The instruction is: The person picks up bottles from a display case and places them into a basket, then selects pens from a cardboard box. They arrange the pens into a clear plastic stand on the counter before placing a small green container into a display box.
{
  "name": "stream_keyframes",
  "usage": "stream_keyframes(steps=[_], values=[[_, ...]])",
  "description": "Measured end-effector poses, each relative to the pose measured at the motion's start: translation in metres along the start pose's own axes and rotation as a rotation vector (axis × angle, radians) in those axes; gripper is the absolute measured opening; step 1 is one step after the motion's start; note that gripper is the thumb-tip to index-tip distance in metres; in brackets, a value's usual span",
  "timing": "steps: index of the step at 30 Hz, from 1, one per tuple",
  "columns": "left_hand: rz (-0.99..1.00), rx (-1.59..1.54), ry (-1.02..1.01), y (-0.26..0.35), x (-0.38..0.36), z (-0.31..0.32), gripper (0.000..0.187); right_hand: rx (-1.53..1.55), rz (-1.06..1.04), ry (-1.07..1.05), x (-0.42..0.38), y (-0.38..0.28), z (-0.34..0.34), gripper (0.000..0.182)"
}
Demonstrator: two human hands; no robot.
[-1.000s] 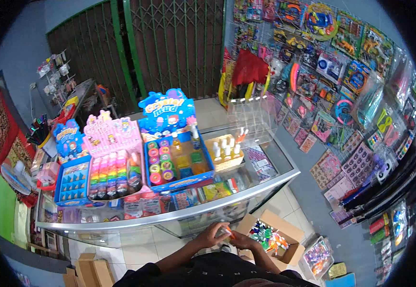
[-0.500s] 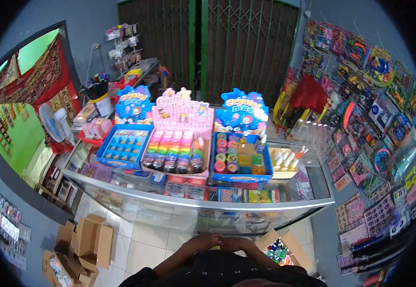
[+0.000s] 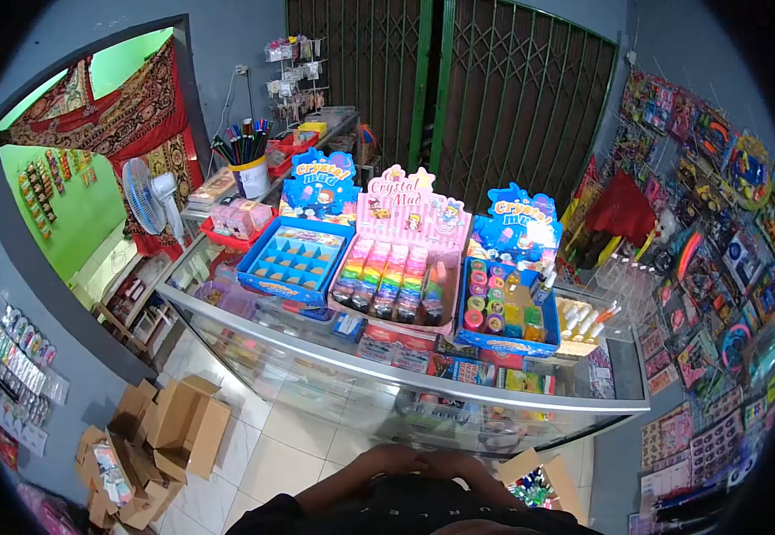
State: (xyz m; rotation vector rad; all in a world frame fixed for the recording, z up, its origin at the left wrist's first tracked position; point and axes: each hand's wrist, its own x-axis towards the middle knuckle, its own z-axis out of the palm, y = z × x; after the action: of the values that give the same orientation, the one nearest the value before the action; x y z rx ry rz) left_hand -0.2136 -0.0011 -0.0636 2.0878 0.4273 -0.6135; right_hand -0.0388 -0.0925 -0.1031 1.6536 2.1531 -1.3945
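My left hand (image 3: pixel 394 460) and my right hand (image 3: pixel 451 465) meet in front of my black shirt, low in the head view. Their fingers are drawn together, mostly out of sight, and whatever lies between them is hidden. Beyond them stands a glass counter (image 3: pixel 387 380). It bears a blue display box (image 3: pixel 285 287) with mostly empty compartments, a pink display box (image 3: pixel 416 234) of rainbow-coloured bottles, and another blue display box (image 3: pixel 508 346) with round tubs and small bottles. Neither hand touches these boxes.
Open cardboard boxes (image 3: pixel 193 426) lie on the tiled floor at left. A carton (image 3: pixel 565 486) of colourful small items stands by my right side. Packaged toys (image 3: pixel 717 267) cover the right wall. A fan (image 3: pixel 145 198) stands near the doorway; a folding gate (image 3: pixel 512 98) closes the back.
The view has turned to the left, so the counter and its boxes appear farther right and slightly lower. My hands stay together at my front.
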Motion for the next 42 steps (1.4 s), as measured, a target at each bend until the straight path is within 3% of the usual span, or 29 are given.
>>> stream_keyframes(steps=[5, 8, 12, 13, 17, 18, 21, 23, 25, 27, 33, 37, 40, 42], values=[[0.324, -0.209, 0.052, -0.027, 0.028, 0.023, 0.059, 0.015, 0.134, -0.086, -0.020, -0.013, -0.017, 0.045], [0.137, -0.252, -0.154, -0.045, 0.065, 0.041, 0.056, 0.080, 0.293, -0.097, -0.023, -0.004, -0.009, 0.034], [0.269, -0.146, -0.136, -0.030, 0.056, 0.027, 0.049, 0.075, 0.391, 0.032, -0.033, 0.010, 0.013, 0.034], [0.227, -0.247, -0.159, -0.025, 0.054, 0.022, 0.046, 0.069, 0.406, 0.051, -0.038, 0.012, 0.013, 0.035], [0.256, -0.157, -0.098, -0.034, 0.063, 0.018, 0.046, 0.075, 0.461, 0.055, -0.082, 0.002, -0.030, 0.042], [0.281, -0.125, -0.062, -0.036, 0.065, 0.014, 0.046, 0.065, 0.448, 0.222, -0.084, 0.033, -0.003, 0.037], [0.188, -0.150, -0.071, -0.039, 0.072, 0.000, 0.045, 0.091, 0.395, 0.279, -0.105, 0.085, 0.010, 0.032], [0.202, -0.134, -0.015, -0.036, 0.073, -0.011, 0.047, 0.152, 0.333, 0.461, -0.132, 0.104, 0.013, 0.027], [0.148, -0.127, 0.003, -0.020, 0.072, -0.029, 0.047, 0.349, 0.191, 0.623, -0.165, 0.096, -0.008, 0.024], [0.216, -0.179, 0.048, -0.008, 0.074, -0.038, 0.045, 0.614, 0.372, 0.585, -0.198, 0.066, -0.043, 0.025], [0.262, -0.192, 0.137, 0.015, 0.087, -0.036, 0.043, 0.877, -0.125, 1.161, -0.259, 0.079, -0.096, 0.020], [0.249, -0.166, 0.154, 0.031, 0.085, -0.022, 0.042, 0.819, -0.120, 1.490, -0.279, 0.079, -0.161, 0.028], [0.222, -0.175, 0.188, 0.059, 0.068, -0.017, 0.046, 0.694, -0.131, 1.588, -0.286, 0.078, -0.210, 0.025], [0.192, -0.175, 0.193, 0.066, 0.063, -0.013, 0.044, 0.393, 0.012, 1.640, -0.289, 0.086, -0.235, 0.024]])
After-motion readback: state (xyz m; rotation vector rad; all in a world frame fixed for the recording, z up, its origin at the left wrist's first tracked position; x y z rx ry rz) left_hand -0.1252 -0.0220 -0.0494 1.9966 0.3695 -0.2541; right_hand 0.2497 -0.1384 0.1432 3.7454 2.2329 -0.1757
